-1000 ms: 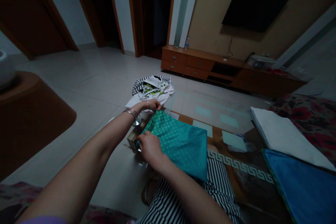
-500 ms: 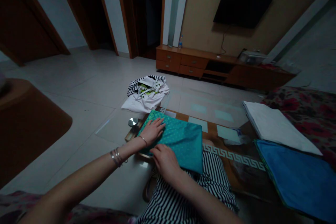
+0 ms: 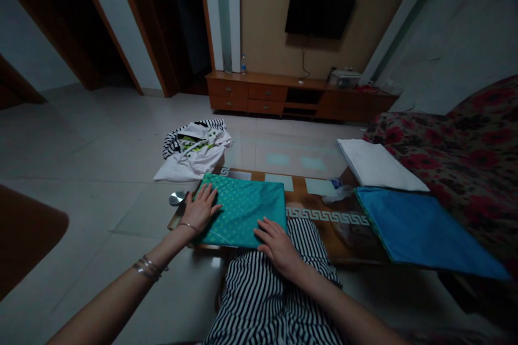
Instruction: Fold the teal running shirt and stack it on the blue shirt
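Note:
A folded teal cloth with light dots lies flat at the near edge of the glass-topped table, in front of my striped lap. My left hand rests on the cloth's left edge with its fingers spread. On the near right part of the same cloth lies my right hand, fingers apart and palm down. Neither hand grips anything.
White and striped clothes are heaped beyond the table's left end. A round metal object is beside my left hand. On the right lie a folded white cloth and a blue cloth, near a flowered sofa.
My right hand has moved right along the teal cloth, away from my left hand, which is now at the left edge. The cloth looks flatter and squarer. The view has turned right.

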### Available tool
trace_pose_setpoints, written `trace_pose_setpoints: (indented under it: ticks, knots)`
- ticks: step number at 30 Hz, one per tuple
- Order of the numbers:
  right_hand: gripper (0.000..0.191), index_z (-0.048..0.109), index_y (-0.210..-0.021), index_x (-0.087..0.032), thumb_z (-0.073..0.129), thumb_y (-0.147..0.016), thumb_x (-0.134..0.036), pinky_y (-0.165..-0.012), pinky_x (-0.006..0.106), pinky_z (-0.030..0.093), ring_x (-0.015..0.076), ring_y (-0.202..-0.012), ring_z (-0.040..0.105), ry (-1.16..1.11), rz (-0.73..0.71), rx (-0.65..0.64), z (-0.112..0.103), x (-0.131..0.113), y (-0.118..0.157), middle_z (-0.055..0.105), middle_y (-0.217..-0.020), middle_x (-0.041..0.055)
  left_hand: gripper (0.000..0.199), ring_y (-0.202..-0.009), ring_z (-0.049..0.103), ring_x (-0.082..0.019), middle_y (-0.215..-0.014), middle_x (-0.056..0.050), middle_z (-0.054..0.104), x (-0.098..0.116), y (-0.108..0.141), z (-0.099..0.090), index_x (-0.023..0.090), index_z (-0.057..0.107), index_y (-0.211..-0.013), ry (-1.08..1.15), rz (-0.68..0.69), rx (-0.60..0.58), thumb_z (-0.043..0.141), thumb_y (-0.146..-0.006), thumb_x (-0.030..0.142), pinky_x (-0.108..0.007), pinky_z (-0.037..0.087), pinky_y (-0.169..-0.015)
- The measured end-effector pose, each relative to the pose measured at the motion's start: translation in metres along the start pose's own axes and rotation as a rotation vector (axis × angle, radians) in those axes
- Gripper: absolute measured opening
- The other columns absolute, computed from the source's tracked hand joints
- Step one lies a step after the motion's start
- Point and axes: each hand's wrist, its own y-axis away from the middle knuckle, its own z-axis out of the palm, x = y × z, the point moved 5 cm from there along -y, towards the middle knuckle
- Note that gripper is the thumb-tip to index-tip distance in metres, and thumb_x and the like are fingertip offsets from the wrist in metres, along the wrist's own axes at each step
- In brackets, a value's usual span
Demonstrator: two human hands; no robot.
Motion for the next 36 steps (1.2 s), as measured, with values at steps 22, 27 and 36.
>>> trace_pose_setpoints:
  ticks: [22,27,36]
  knots:
    - [0.036,0.064,-0.124,-0.014,0.049,-0.097,-0.033,-0.106,0.039,0.036,0.0238,-0.125,0.048,0.092,0.382,0.117,-0.023,0.134,-0.098,0.056,-0.133,0.0156,0.042,-0.138,0.036,-0.03,-0.147,-0.013,0.046,-0.015,-0.078,0.023,0.022,0.057,-0.131,0.045,-0.087,0.036,0.039,-0.095,0.034,-0.054,0.032,-0.107]
    - [0.047,0.059,-0.129,-0.013,0.057,-0.092,-0.041,-0.102,0.034,0.036,0.0248,-0.122,0.048,0.119,0.466,-0.003,-0.035,0.149,-0.13,0.058,-0.129,0.0167,0.053,-0.134,0.042,-0.029,-0.142,-0.012,0.051,-0.018,-0.124,0.007,0.024,0.055,-0.132,0.065,0.133,-0.206,0.06,-0.078,0.025,-0.045,0.035,-0.106]
    - [0.044,0.066,-0.111,-0.018,0.079,-0.073,-0.035,-0.075,0.025,0.041,0.0222,-0.099,0.061,0.08,0.414,-0.355,-0.023,0.146,-0.168,0.069,-0.11,0.0087,0.035,-0.082,0.062,-0.019,-0.094,-0.002,0.071,-0.013,-0.154,0.009,0.02,0.067,-0.094,0.182,0.194,-0.551,0.072,-0.059,0.022,-0.023,0.047,-0.069]
